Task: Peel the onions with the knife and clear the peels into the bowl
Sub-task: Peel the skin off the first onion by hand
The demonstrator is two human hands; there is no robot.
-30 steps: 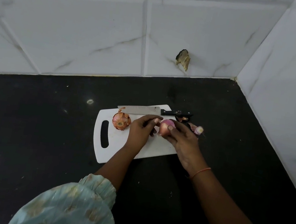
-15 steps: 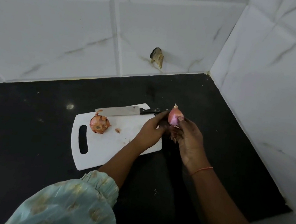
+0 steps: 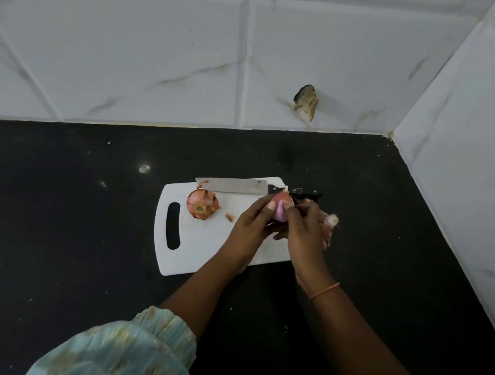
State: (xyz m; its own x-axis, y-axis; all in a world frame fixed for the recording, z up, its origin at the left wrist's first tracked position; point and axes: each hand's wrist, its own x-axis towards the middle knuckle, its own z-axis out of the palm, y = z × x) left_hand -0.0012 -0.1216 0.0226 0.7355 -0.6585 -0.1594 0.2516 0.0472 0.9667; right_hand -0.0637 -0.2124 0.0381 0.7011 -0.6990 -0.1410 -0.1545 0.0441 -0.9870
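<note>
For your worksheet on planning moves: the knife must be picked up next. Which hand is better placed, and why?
Probably the right hand: the knife lies with its black handle on that side, just beyond its fingers. The left hand already steadies the peeled onion, and only the blade faces that side.

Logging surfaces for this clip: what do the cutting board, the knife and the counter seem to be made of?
Cutting board: looks like white plastic, matte, with a moulded slot handle.
Knife: blade looks like steel, grey and faintly shiny; the handle is black with pale dots that could be rivets, material unclear.
Counter: dark, polished stone by its look, with small glints and specks.
</note>
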